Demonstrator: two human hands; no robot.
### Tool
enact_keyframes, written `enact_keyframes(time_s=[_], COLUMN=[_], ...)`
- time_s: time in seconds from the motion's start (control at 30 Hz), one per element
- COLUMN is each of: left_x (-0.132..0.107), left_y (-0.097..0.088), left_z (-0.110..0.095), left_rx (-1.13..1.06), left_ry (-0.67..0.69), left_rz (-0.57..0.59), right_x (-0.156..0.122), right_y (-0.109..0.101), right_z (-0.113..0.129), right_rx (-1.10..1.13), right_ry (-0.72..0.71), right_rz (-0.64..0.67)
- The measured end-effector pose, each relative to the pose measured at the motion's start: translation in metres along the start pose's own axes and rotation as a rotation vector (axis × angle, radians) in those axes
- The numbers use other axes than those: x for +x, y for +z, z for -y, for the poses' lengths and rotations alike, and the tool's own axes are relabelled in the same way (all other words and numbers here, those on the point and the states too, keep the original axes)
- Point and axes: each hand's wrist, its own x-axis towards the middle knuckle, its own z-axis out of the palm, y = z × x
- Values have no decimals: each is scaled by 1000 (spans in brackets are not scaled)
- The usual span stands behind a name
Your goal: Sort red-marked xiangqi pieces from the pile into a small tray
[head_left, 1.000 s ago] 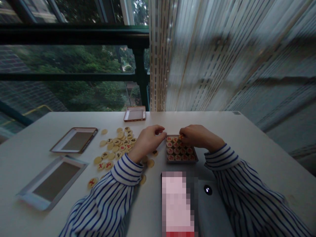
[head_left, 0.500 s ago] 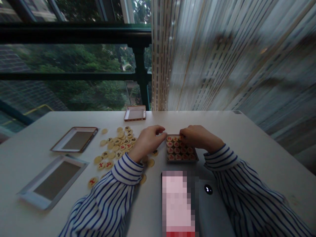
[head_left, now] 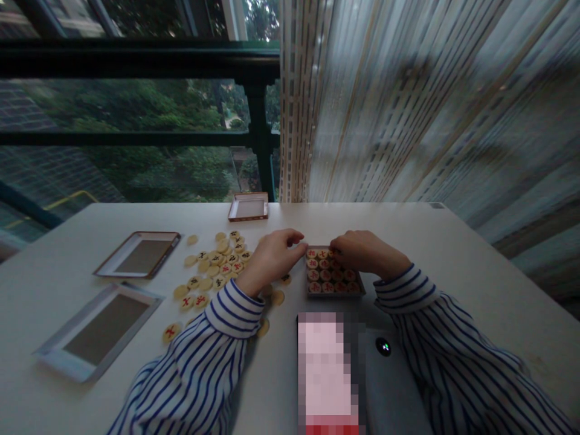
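A small square box [head_left: 334, 292] sits on the white table [head_left: 453, 266], filled with round wooden chess pieces marked in red [head_left: 330, 276]. My left hand [head_left: 272, 257] rests at the box's left rim, fingers curled and touching its far left corner. My right hand [head_left: 360, 249] lies over the box's far right corner, fingers pressed together on a piece there. Loose round pieces [head_left: 217, 266], some marked black, some red, lie scattered left of my left hand.
Three shallow box lids lie on the table: a brown-rimmed one [head_left: 138, 254] at the left, a pale one [head_left: 97, 329] nearer me, a small one [head_left: 248, 206] at the far edge. A blurred phone [head_left: 327, 368] and a grey device [head_left: 389, 374] lie before me. Window and blinds behind.
Both hands stay at the box's far corners; only the camera has shifted slightly.
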Motion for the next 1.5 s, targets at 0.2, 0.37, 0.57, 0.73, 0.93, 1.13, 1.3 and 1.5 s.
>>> enact_keyframes(time_s=[0.2,0.37,0.57,0.73,0.93,1.13,1.3,1.5], left_x=[1,1,0,-1,0,0,-1,-1], left_y=[1,0,-1,-2,-1,0,-1,-3], left_z=[3,2,1,-1,0,1,0,-2], left_rx=[-12,-8,4,7,18,18,26,30], left_ry=[24,20,24,14,17,26,29,25], left_rz=[-2,-3,-2,6,-1,0,-3,3], right_x=[-1,-1,-1,-2,-1,-2,-3,-2], right_y=[-2,-1,-2,-4,-3,-3,-4,-4], right_z=[1,0,0,0,0,1,1,1], right_rx=[-3,5,7,10,2,4,0,-3], right_ry=[1,-6,-12,-12,-12,-21,-16,-25], right_rz=[19,13,32,30,33,18,25,27])
